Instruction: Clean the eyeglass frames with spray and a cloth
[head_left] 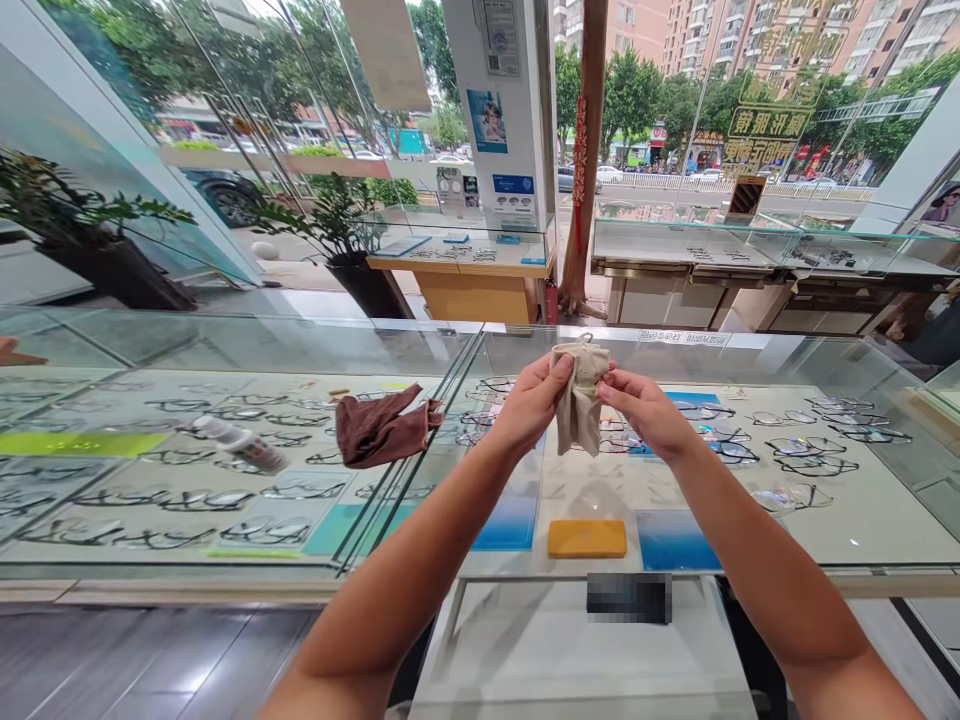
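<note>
Beige cloth (577,400) hangs crumpled between both hands, held up in the air above the glass tabletop (187,572), roughly over its middle seam; the left grip (534,400) is clenched on the cloth's upper left edge, thumb pressed against the top fold; the right grip (646,410) pinches the cloth's right side, fingertips closed on the fabric; the two hands are close together, with only the cloth between them. A thin curved piece (585,338) pokes out of the top of the bundle; what it is cannot be told.

Below the glass lie rows of eyeglass frames (300,488) on pale and blue mats; a yellow pad (586,538) sits under the hands, near the front edge. On the glass to the left rests a brown cloth (379,428), loosely bunched, well apart from the hands; further left a white spray bottle (240,443) lies on its side. Beyond the tabletop stand more display cases and a potted plant (345,225) beside the shop window; trees and buildings show through the glass.
</note>
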